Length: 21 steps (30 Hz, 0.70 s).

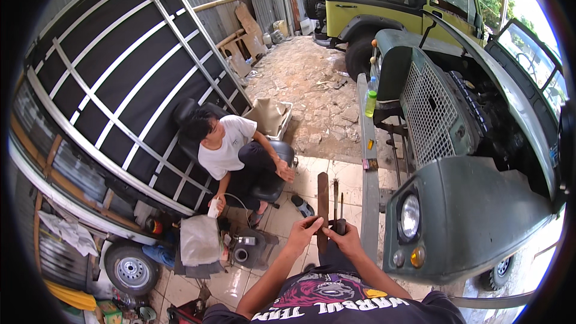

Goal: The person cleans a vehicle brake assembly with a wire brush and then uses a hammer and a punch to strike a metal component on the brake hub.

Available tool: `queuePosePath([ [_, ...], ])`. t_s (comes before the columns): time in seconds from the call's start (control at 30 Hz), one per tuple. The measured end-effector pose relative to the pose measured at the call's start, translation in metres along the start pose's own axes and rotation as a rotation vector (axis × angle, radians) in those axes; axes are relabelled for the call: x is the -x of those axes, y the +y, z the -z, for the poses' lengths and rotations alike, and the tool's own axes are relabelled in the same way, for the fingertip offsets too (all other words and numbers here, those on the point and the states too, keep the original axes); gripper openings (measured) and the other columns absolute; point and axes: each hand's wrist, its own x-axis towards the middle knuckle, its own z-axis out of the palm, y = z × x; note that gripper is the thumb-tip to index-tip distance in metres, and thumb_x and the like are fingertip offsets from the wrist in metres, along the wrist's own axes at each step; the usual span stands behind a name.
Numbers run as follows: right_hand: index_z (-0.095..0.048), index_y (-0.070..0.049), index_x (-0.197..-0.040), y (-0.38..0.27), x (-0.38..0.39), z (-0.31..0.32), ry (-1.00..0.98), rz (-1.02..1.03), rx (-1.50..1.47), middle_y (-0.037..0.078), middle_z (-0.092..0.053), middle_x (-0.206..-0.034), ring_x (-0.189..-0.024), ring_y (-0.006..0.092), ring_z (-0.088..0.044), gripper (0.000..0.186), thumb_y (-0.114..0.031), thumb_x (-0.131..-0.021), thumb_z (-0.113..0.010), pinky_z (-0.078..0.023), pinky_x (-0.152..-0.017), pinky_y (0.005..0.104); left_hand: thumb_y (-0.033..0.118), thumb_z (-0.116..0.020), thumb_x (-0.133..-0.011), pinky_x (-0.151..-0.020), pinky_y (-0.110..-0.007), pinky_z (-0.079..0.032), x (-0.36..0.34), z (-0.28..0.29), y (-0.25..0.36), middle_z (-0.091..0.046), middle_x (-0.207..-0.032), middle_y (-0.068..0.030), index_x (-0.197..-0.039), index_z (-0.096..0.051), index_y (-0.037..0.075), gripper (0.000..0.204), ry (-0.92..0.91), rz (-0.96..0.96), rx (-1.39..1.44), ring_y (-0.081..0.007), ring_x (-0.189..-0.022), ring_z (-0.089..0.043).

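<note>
My left hand (pixel 303 234) pinches the lower part of an upright, flat brownish metal bar (pixel 323 195). My right hand (pixel 344 239) is closed beside it, its thumb at the bar and its fingers around thin upright tools, a dark rod (pixel 336 198) and what looks like a screwdriver (pixel 342 201); their lower ends are hidden by my fingers. Just beyond my left hand, a dark power tool (pixel 302 206) lies on the tiled floor. To the right of my hands runs a long grey metal bumper (pixel 370 204) in front of a green vehicle (pixel 450 222).
A person (pixel 223 147) in a white shirt sits on a black seat at left, holding a white object (pixel 213 207). Behind them leans a black framed panel (pixel 102 78). A wheel (pixel 132 270), cloths and machinery lie lower left. Bottles (pixel 371 102) stand on the bumper; a yellow vehicle (pixel 402 15) is behind.
</note>
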Motion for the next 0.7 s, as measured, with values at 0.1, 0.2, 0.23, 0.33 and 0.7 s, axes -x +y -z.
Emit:
queuePosePath([
  [0.1, -0.065, -0.002, -0.096, 0.003, -0.073, -0.008, 0.056, 0.039, -0.057, -0.002, -0.058, -0.069, -0.058, 0.0061, -0.05, 0.027, -0.024, -0.086, -0.076, -0.039, -0.052, 0.0219, 0.027, -0.063, -0.096, -0.076, -0.027, -0.051, -0.073, 0.017, 0.01, -0.068, -0.096, -0.0037, -0.112, -0.067, -0.002, 0.033, 0.044, 0.025, 0.068, -0.009, -0.083, -0.062],
  [0.2, -0.063, -0.002, -0.098, 0.012, -0.167, -0.002, 0.084, 0.031, -0.171, 0.0, -0.058, -0.068, -0.056, 0.0082, -0.052, 0.017, -0.016, -0.091, -0.069, -0.041, -0.051, 0.0228, 0.03, -0.063, -0.096, -0.072, -0.025, -0.051, -0.155, 0.033, 0.012, -0.068, -0.095, -0.0039, -0.112, -0.066, -0.002, 0.036, 0.071, 0.051, 0.081, -0.0085, -0.081, -0.061],
  [0.23, -0.063, -0.002, -0.098, 0.013, -0.204, 0.003, 0.087, 0.028, -0.167, 0.0, -0.058, -0.068, -0.056, 0.0082, -0.052, 0.016, -0.016, -0.091, -0.069, -0.041, -0.051, 0.0229, 0.03, -0.063, -0.096, -0.071, -0.025, -0.051, -0.184, 0.038, 0.014, -0.067, -0.095, -0.0039, -0.112, -0.066, -0.002, 0.037, 0.086, 0.062, 0.081, -0.0085, -0.081, -0.061],
  [0.33, -0.061, -0.002, -0.095, -0.006, -0.313, 0.019, 0.088, 0.026, -0.128, 0.001, -0.057, -0.069, -0.055, 0.0083, -0.052, 0.014, -0.014, -0.092, -0.067, -0.041, -0.05, 0.0234, 0.035, -0.062, -0.096, -0.065, -0.024, -0.051, -0.282, 0.051, 0.039, -0.066, -0.091, -0.0039, -0.112, -0.064, -0.003, 0.041, 0.139, 0.107, -0.061, -0.0089, -0.077, -0.061],
  [0.7, -0.06, -0.001, -0.089, -0.129, -0.655, 0.056, 0.111, -0.027, -0.075, 0.008, -0.063, -0.071, -0.06, 0.0173, -0.062, 0.019, -0.019, -0.094, -0.062, -0.051, -0.058, 0.0303, 0.027, -0.048, -0.103, -0.07, -0.028, -0.052, -0.601, 0.083, 0.204, -0.068, -0.088, -0.009, -0.103, -0.057, -0.001, 0.03, 0.035, -0.061, -0.008, -0.015, -0.078, -0.066],
])
